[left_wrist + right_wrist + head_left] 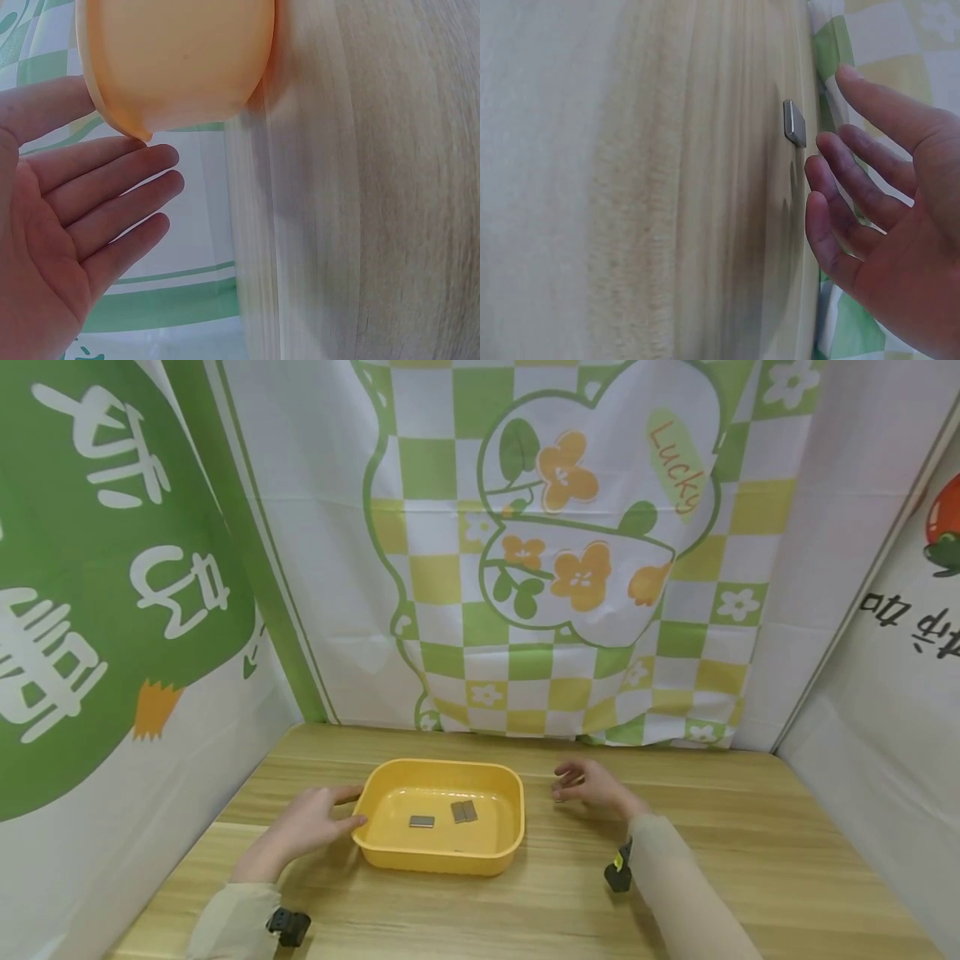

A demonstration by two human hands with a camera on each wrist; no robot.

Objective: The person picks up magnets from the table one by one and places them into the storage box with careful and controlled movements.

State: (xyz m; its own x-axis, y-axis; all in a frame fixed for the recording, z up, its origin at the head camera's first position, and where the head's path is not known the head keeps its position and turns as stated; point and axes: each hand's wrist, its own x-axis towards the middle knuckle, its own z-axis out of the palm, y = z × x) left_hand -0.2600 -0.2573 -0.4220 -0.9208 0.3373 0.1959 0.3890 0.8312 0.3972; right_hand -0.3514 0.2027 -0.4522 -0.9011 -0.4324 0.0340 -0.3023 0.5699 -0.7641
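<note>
A yellow plastic basin [438,863] stands on the table. Inside lie several small flat grey metal pieces [422,822], two of them side by side. My left hand [318,822] is at the basin's left end, its thumb at the rim and its other fingers extended; the left wrist view shows the fingertips close by the rim. To the right of the basin, my right hand [592,785] hovers low over the table with loosely bent fingers. A flat rectangular metal piece [794,124] lies on the table right by its fingertips, with a gap between thumb and fingers.
The wooden table [570,910] ends at the back against a hanging checked cloth [525,677]. Printed cloth walls close off the left and right sides. A small black camera [288,927] is strapped to the left wrist, another [618,870] to the right wrist.
</note>
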